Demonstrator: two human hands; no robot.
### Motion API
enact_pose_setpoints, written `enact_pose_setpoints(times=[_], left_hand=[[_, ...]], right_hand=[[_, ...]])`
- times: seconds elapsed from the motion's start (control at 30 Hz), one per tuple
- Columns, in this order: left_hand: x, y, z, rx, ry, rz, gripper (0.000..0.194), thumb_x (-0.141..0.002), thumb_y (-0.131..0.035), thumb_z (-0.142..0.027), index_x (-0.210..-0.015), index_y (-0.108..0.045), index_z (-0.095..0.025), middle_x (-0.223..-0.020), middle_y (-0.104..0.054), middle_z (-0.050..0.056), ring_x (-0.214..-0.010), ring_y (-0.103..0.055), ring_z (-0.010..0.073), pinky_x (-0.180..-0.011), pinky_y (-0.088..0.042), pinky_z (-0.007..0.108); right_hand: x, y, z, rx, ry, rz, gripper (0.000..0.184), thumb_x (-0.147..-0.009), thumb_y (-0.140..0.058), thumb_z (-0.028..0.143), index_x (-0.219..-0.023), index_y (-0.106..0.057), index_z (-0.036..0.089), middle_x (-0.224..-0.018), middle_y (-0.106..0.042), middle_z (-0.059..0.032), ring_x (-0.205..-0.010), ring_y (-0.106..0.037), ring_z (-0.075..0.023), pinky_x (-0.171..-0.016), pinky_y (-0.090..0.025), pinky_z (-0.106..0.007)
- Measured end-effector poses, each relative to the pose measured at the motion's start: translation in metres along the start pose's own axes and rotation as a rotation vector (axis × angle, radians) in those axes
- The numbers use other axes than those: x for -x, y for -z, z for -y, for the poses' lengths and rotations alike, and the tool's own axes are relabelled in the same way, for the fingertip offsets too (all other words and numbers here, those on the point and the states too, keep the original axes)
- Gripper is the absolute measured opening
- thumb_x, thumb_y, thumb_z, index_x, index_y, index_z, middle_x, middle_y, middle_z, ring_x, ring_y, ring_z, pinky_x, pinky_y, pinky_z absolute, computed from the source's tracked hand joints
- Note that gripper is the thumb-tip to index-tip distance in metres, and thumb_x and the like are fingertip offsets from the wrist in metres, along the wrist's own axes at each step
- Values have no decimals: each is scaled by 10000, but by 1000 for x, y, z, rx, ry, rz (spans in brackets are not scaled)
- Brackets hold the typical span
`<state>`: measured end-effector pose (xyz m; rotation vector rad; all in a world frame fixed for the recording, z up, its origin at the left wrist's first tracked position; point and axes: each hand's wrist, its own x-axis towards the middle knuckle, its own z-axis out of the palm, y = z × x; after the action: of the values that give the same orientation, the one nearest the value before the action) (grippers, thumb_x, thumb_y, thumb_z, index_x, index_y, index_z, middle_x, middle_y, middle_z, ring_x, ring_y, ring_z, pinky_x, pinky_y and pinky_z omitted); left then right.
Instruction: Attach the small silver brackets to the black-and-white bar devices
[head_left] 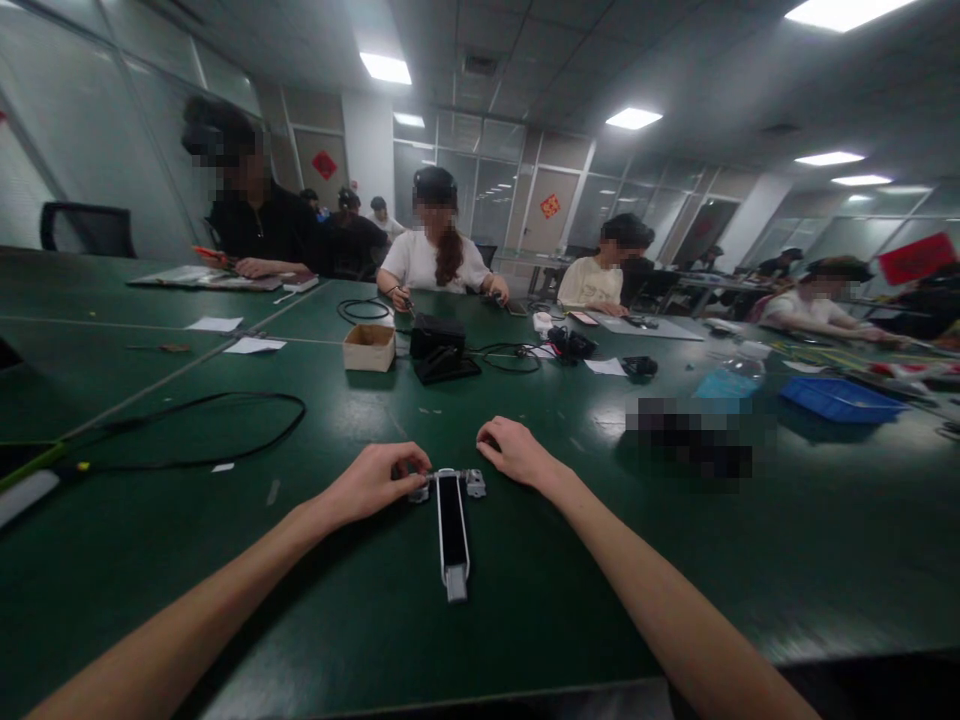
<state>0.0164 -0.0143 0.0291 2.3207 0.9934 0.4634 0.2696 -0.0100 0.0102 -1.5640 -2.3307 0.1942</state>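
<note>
On the table before me lies a long narrow device (453,530) with a black strip, a pale frame and a grey tab at its near end. Small metal brackets sit across its far end, the right bracket (476,484) in plain sight. My left hand (379,480) has thumb and fingers closed at the left bracket (420,491), which they partly cover. Just beyond the right bracket, my right hand (514,450) rests on the table, fingers loosely bent, with nothing visible in it and apart from the device.
Ahead stand a small cardboard box (369,350) and a black stand (442,350). A black cable (292,430) loops at left. A blue tray (840,400) and a clear bottle (739,372) with blue liquid are at right. Several people sit around the green table (337,620).
</note>
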Motion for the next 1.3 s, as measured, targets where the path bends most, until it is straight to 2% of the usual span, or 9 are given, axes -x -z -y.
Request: enact_pose_setpoints(times=[0.2,0.37,0.57,0.83,1.07,1.3], left_hand=[[0,-1,4,1,-2,9,192,-843,-541,-309,-957,-633,-185,-824,-681,-1,-686,-598,135,-649,-450,250],[0,-1,5,-9,4,4,195,-838,-544,-313,-950,-637,-183,-838,-680,3,-692,-594,135,-647,-445,247],[1,-1,4,7,5,-2,188,-835,-550,-312,-936,-642,-182,-809,-677,-5,-654,-586,131,-618,-432,240],[1,-1,3,4,7,-4,188,-834,-545,-297,-947,-644,-184,-802,-676,-7,-648,-582,130,-601,-424,229],[0,-2,6,20,-5,-10,179,-826,-550,-295,-933,-643,-185,-823,-675,-6,-669,-586,133,-629,-436,234],[2,-1,1,37,12,-3,165,-824,-566,-282,-920,-644,-174,-854,-678,5,-688,-593,133,-636,-437,233]], right_hand=[[16,22,8,-79,-24,12,64,-790,-578,164,-835,-613,135,-782,-598,-23,-685,-528,-119,-633,-416,-242],[24,36,23,-199,19,101,148,-814,-553,162,-926,-648,141,-753,-605,-4,-626,-513,-96,-594,-408,-224],[24,31,36,-189,95,192,139,-852,-579,229,-911,-679,153,-828,-637,-28,-701,-549,-117,-638,-431,-239],[23,26,37,-205,116,182,156,-885,-552,226,-931,-682,153,-893,-663,-45,-815,-591,-143,-741,-449,-261],[23,27,38,-372,-14,182,106,-829,-623,214,-891,-678,149,-800,-655,-13,-713,-593,-109,-653,-450,-211],[26,29,40,-382,-60,235,161,-812,-617,260,-904,-672,141,-777,-639,-10,-674,-570,-111,-609,-441,-216]])
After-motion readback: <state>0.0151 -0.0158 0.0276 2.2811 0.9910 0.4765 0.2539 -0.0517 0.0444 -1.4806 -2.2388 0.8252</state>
